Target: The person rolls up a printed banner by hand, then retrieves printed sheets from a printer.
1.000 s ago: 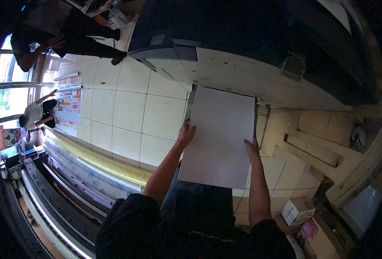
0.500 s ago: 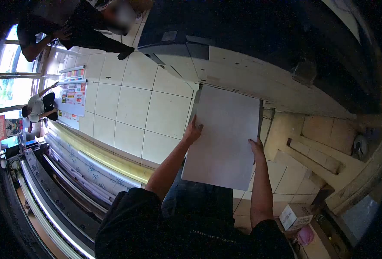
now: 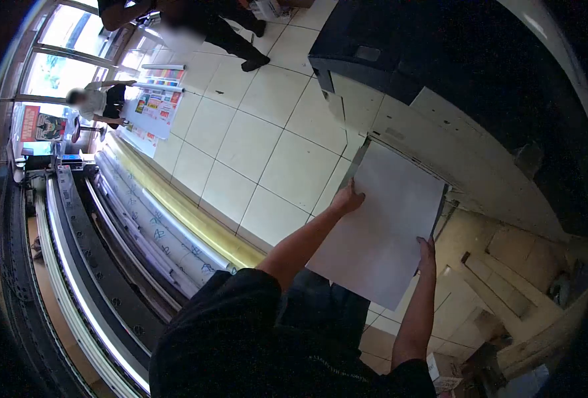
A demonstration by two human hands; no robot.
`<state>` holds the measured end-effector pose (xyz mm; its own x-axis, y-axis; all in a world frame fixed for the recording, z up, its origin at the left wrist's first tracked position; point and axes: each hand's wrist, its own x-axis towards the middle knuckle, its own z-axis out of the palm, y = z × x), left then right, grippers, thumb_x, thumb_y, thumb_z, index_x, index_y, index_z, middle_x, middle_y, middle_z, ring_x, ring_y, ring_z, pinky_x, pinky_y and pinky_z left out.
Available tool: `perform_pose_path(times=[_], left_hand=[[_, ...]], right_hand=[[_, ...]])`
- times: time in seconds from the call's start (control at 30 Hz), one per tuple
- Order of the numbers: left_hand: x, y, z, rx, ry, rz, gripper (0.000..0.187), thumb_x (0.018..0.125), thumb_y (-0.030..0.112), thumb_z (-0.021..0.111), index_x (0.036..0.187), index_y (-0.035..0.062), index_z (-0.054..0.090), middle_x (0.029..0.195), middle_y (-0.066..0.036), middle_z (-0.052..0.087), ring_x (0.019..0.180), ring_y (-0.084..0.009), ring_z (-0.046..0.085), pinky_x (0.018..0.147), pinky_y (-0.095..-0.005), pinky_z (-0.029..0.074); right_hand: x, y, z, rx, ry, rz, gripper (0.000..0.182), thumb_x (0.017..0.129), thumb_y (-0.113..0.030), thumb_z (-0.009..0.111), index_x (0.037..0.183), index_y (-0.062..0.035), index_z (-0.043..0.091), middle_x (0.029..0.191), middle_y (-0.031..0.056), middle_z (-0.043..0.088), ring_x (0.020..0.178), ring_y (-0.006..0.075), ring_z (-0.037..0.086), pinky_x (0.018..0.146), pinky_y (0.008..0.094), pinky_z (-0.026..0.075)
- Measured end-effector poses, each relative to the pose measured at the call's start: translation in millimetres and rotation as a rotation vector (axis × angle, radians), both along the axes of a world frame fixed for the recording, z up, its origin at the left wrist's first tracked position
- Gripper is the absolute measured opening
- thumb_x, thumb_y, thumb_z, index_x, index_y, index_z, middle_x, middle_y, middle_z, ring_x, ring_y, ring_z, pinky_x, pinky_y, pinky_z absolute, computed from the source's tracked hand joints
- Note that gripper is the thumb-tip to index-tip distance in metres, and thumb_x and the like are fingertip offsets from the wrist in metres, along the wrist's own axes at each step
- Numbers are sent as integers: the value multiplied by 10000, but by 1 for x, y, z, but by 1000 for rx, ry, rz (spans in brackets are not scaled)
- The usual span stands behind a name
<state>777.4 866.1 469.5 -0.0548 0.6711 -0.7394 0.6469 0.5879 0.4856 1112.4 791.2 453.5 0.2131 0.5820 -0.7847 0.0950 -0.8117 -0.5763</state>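
Note:
A large sheet or stack of blank white paper (image 3: 383, 229) lies in front of me, its far end at the lower front of a big machine (image 3: 400, 123). My left hand (image 3: 348, 198) grips the paper's left edge, with the thumb on top and fingers curled at the side. On the opposite edge, my right hand (image 3: 427, 253) holds the paper with its thumb over the rim; its other fingers are mostly hidden underneath. A narrow grey strip shows beside the paper's far left corner. The near end of the paper overhangs my legs.
Long rolls of material (image 3: 168, 205) lie on my left beside a wide-format printer (image 3: 88, 259). Beyond the tiled floor (image 3: 267, 149), one person (image 3: 95, 105) sits by printed sheets (image 3: 156, 105) and another (image 3: 224, 36) stands. A carton (image 3: 443, 373) is at lower right.
My view has turned, so the machine, paper and both hands appear farther right and tilted. Both hands keep their hold on the paper's edges, and the standing person's legs have shifted in view.

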Motion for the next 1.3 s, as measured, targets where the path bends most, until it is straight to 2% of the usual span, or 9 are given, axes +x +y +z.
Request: perform_pose_path(times=[0.17,0.27,0.57,0.63,0.73,0.87,1.0,1.13,1.3], left_hand=[[-7,-18,6,240,-57,24,874,791,357,568,1396,-59,95,1201,-299,499,1136,-405,484,951,-429,399],[0,0,20,71,-14,30,854,795,357,563,1392,-61,118,1229,-299,478,1148,-398,476,955,-428,397],[-18,-26,7,226,-67,-11,762,800,333,566,1359,-66,236,1200,-277,512,1119,-401,497,945,-421,408],[-29,-36,30,58,-258,38,688,831,263,591,1359,-43,273,1273,-267,459,1187,-337,458,994,-396,370],[-38,-63,45,106,-214,9,648,828,243,597,1337,-47,322,1249,-260,482,1164,-311,478,975,-375,386],[-50,-98,58,142,-176,-73,621,825,213,607,1319,-56,344,1224,-245,510,1132,-279,506,933,-354,418],[-67,-142,-5,273,-321,67,502,784,129,585,1256,30,447,1148,-202,573,1083,-337,540,904,-380,440],[-57,-151,57,149,-187,13,498,785,117,580,1265,74,453,1118,-205,589,1047,-326,564,887,-385,451],[-40,-185,0,171,-380,132,406,788,154,588,1172,49,508,1050,-215,604,1021,-317,572,875,-391,460]], right_hand=[[7,-4,-5,84,57,5,587,761,-198,594,1298,-48,409,1233,126,493,1127,285,460,948,396,363],[4,1,2,22,45,48,568,764,-186,589,1294,-71,420,1208,112,503,1105,277,467,923,398,383],[-21,-26,65,94,117,-70,580,776,-171,605,1307,-60,400,1181,125,524,1060,279,508,896,401,416],[-21,-41,74,75,127,-141,561,763,-190,622,1271,-44,436,1127,129,551,1005,282,536,866,416,436],[-32,-60,96,-49,117,-210,532,741,-218,640,1216,-35,486,1058,131,578,959,282,549,844,416,444],[-48,-86,106,90,138,-268,521,705,-214,668,1171,-35,519,1026,123,590,937,267,552,829,401,446],[-56,-93,96,302,29,-245,457,742,-166,647,1155,-9,530,1058,106,588,944,238,543,842,366,429],[-66,-90,163,374,128,-275,435,738,-126,648,1137,5,533,1053,113,596,933,236,550,836,364,432],[-27,-87,177,325,-37,-192,378,733,-90,635,1096,-14,558,1003,106,611,894,236,565,778,370,459]])
